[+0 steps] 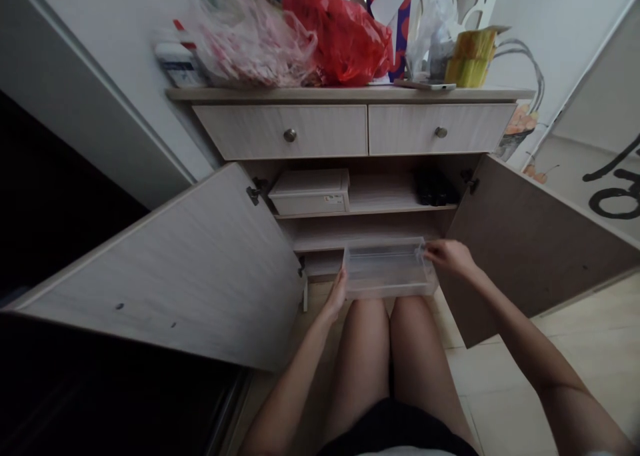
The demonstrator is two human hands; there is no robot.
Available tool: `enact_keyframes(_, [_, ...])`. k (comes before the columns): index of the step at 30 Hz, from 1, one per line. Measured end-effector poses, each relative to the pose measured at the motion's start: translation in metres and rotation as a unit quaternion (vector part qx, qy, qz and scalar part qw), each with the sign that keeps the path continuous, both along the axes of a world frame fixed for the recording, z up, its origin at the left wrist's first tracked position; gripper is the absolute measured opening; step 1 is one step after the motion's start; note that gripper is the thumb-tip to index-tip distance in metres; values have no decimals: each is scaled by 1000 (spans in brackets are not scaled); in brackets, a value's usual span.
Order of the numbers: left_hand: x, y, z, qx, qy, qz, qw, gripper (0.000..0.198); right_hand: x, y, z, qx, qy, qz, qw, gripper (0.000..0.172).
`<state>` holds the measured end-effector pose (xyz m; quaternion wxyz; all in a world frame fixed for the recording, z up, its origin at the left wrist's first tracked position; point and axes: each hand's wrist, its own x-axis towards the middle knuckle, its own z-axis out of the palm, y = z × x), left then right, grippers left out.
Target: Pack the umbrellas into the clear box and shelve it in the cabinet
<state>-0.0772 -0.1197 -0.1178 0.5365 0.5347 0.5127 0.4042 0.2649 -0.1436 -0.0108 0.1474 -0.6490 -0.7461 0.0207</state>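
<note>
A clear plastic box [386, 269] hangs in front of the open cabinet, just above my knees, held at both ends. My left hand [336, 295] presses against its left end with the fingers closed on the edge. My right hand [450, 256] grips its right end near the top rim. The box looks empty. Behind it lies the cabinet's lower shelf [325, 237].
Both cabinet doors stand wide open, the left door [175, 269] and the right door [530, 243]. A white lidded box [310, 192] and dark items [436, 187] sit on the upper shelf. Plastic bags [300, 36] and a yellow roll [470, 57] crowd the top above two drawers.
</note>
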Motion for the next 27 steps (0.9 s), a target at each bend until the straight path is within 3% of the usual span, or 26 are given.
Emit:
enact_keyframes(4, [2, 1, 2, -12, -14, -2, 1000, 79, 8, 91, 21, 90, 44, -126, 987, 36])
enact_keyframes(7, [3, 0, 4, -3, -18, 0, 1000, 81, 11, 151, 27, 69, 27, -197, 978, 41])
enact_keyframes(10, [3, 0, 5, 11, -14, 5, 1000, 80, 11, 185, 23, 7, 16, -243, 970, 42])
enact_keyframes(14, [3, 0, 6, -4, -13, 13, 1000, 77, 3, 196, 6, -12, 15, -252, 968, 43])
enact_keyframes(17, [4, -1, 9, -2, -21, 17, 1000, 76, -4, 194, -7, 25, 24, -247, 968, 41])
enact_keyframes(21, [6, -2, 11, 5, -45, 26, 999, 81, 1, 194, -16, 85, 110, -272, 952, 33])
enact_keyframes(24, [5, -3, 12, 9, -54, 24, 998, 78, 15, 192, -19, 133, 219, -298, 920, 30])
enact_keyframes(27, [4, -3, 13, 13, -53, 27, 998, 73, 31, 181, -25, 177, 408, -298, 845, 26])
